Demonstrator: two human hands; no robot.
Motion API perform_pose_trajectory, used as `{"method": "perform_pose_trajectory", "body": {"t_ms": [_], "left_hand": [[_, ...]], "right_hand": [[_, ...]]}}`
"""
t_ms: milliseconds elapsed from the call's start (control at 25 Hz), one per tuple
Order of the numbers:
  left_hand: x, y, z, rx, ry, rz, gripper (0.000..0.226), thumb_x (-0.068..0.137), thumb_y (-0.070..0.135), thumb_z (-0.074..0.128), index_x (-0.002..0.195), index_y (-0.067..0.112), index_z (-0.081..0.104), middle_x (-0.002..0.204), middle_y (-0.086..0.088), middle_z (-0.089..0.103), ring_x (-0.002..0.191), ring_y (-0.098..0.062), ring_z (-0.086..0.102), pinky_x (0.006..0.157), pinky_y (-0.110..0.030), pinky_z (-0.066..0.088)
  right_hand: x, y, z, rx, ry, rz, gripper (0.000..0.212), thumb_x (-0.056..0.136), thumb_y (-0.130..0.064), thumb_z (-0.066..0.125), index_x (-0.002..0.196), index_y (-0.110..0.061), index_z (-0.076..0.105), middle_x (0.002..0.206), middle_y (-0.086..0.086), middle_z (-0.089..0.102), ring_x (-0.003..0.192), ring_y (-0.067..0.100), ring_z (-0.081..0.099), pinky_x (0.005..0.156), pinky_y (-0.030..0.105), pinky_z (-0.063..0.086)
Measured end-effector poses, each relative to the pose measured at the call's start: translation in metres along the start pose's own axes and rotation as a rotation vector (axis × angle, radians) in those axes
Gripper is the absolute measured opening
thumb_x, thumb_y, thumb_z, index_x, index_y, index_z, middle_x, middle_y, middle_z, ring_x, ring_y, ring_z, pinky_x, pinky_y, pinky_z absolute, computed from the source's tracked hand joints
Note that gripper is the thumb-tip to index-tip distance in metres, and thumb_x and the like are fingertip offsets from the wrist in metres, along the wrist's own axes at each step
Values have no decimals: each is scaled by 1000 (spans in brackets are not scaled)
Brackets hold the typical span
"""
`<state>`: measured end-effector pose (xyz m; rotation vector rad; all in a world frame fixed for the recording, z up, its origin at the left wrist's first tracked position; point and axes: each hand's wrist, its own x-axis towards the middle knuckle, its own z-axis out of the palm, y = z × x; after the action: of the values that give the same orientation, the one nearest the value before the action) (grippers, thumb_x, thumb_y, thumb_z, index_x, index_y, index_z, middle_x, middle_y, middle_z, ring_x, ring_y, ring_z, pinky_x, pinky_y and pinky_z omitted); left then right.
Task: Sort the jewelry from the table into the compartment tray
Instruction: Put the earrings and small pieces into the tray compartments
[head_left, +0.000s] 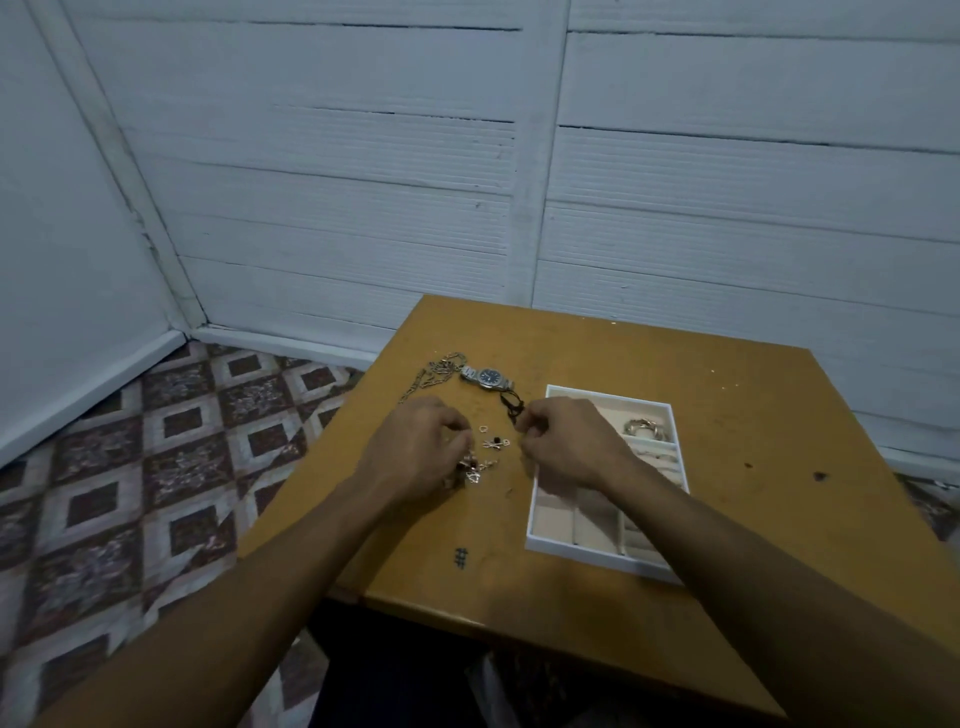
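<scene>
Trinkets (493, 443) lie scattered between left grip (422, 441) and right grip (563, 441).

White plank walls (363, 182) meeting in a corner at left; patterned brown-and-grey tile floor (156, 467); orange-brown table (753, 415) with few dark spots.
</scene>
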<state>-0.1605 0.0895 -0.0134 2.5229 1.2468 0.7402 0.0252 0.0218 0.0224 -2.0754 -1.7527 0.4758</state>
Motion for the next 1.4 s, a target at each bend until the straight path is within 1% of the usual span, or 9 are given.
{"method": "perform_pose_trajectory", "body": {"t_ms": [160,280,440,760,920,1040,1120,1280,1400], "left_hand": [[-21,-29,-17,34,23,-7,21,90,31,57,95,19,73,93,3,66,92,-14,54,79,-30,42],[-34,-42,-21,28,31,-19,20,91,31,58,97,20,73,93,5,66,92,-13,53,80,-28,43],[-40,-46,-19,19,32,-15,22,91,33,58,100,20,73,95,5,66,93,-11,52,82,-28,42],[-39,-35,-9,13,29,44,23,92,35,55,102,22,71,99,6,65,97,-9,52,88,-30,44],[-43,-30,-5,4,39,90,25,90,34,57,108,21,69,109,4,66,107,-10,53,96,-37,44],[-45,-25,-3,35,6,76,36,92,39,54,123,23,62,130,3,60,131,-15,42,111,-41,31],[-46,-19,-2,14,-5,51,44,94,43,51,133,23,54,139,3,53,138,-16,33,113,-39,24],[-41,3,-2,-190,0,-60,52,96,42,48,143,20,42,143,-1,49,136,-16,35,111,-35,27],[-36,18,-3,-436,30,-147,45,97,30,48,141,18,45,138,0,53,124,-10,46,103,-30,40]], "right_hand": [[4,-27,30,-96,-22,-48,18,86,-26,57,99,-28,69,104,-4,69,101,20,59,91,37,45],[8,-39,42,-158,2,-47,15,87,-35,59,97,-28,67,100,-5,68,100,20,57,91,38,38],[10,-45,48,-186,-37,9,18,85,-43,61,89,-26,64,96,-2,67,99,21,56,93,41,41],[11,-51,48,-146,-119,6,8,89,-25,52,81,-24,53,89,0,63,89,22,56,82,38,43],[12,-49,35,-15,-106,7,9,91,-19,52,83,-20,50,86,3,63,83,22,57,73,36,44],[12,-49,18,82,-44,-13,7,88,-14,58,83,-16,54,79,0,60,78,21,56,66,31,41],[11,-51,8,147,-28,-29,3,87,-15,62,85,-15,59,77,-2,59,76,18,56,67,30,43],[3,-58,-11,307,-48,-40,4,87,-16,65,85,-12,66,74,0,62,72,18,60,72,36,52],[-2,-62,-27,437,-47,-34,9,91,-15,63,84,-10,65,72,4,62,64,17,62,62,32,52]]}}
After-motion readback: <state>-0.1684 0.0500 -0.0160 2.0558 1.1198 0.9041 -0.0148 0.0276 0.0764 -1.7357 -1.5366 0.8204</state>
